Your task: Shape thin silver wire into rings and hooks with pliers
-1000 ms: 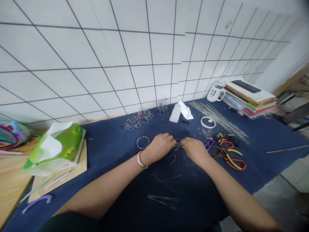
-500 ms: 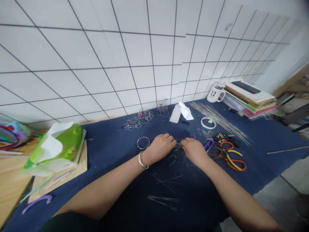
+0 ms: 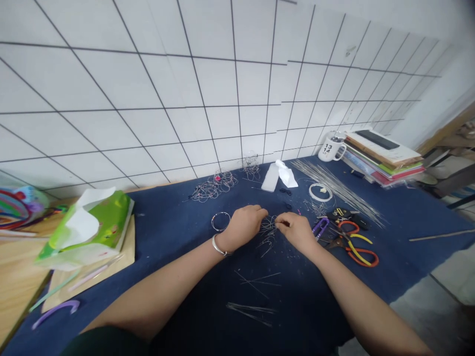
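A white coil [image 3: 321, 200], a smooth flat ring, lies on the dark blue cloth [image 3: 166, 217], a matte fabric with specks scattered over it. To the left of the coil and nearer the person is a loose cluster of bent wires [image 3: 267, 227], thin, shiny and curved, spread between the two hands. The right hand [image 3: 297, 228], nearer than the coil, has thumb and forefinger pinched together on the cluster's right edge; which strand it grips is too fine to make out. The left hand [image 3: 245, 223], farther left of the coil, curls over the opposite edge; whether its fingers close on a wire cannot be told. A smooth metal bangle [image 3: 217, 247] circles that wrist.

Just behind the coil and reaching past its right side lie long straight rods [image 3: 337, 190], slim and silvery. Nearer than the coil and to its right are pliers [image 3: 355, 245] with rounded orange and yellow handles. Well left of the coil is a springy wire tangle [image 3: 213, 187] with a red spot.

Compared with half a second ago, the right hand has opened a visible gap behind its pinched fingertips, and more of the fanned strands shows between the hands; the coil, rods and pliers keep their arrangement.
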The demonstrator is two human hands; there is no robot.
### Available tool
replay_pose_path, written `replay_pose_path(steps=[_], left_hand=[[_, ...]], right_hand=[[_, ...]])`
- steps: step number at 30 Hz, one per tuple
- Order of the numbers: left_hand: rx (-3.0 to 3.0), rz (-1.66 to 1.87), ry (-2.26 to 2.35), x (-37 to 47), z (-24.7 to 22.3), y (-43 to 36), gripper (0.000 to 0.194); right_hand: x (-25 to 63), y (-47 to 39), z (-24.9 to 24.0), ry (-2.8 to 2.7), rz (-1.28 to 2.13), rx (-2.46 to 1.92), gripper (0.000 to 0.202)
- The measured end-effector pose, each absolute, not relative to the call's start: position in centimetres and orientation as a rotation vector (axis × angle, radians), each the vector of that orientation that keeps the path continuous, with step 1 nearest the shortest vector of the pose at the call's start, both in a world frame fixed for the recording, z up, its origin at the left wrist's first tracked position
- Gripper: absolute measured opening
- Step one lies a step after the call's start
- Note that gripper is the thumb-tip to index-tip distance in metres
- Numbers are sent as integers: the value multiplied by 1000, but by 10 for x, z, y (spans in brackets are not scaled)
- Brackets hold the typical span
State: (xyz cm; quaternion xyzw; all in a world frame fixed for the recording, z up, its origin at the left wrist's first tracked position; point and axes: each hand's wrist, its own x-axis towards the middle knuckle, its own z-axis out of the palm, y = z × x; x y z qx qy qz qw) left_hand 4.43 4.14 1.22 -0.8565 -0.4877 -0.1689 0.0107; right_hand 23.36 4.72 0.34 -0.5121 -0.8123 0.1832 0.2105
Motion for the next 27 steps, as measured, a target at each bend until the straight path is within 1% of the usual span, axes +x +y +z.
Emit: replay_pose_path(steps=[4, 9, 13, 16, 21, 27], left_hand=[[-2731, -736, -1625, 44, 10, 44, 23], [-2800, -1069, -1783, 47, 10, 46, 17], [-2876, -1331, -2013, 50, 7, 46, 13], [-2924, -1585, -2211, 53, 1, 46, 14], [-2909, -1966, -2385, 58, -6, 45, 16], [-2802, -2184, -2404, 62, -8, 43, 16]], right_hand=[[233, 48, 0, -2084, 701, -1396, 12], [231, 51, -9, -1787, 1050, -1364, 13], [229, 51, -9, -1563, 1262, -1276, 17], [227, 49, -5, -1431, 1400, -1212, 21], [225, 48, -7, -1326, 1485, -1171, 24], [224, 48, -12, -1294, 1506, -1152, 25]])
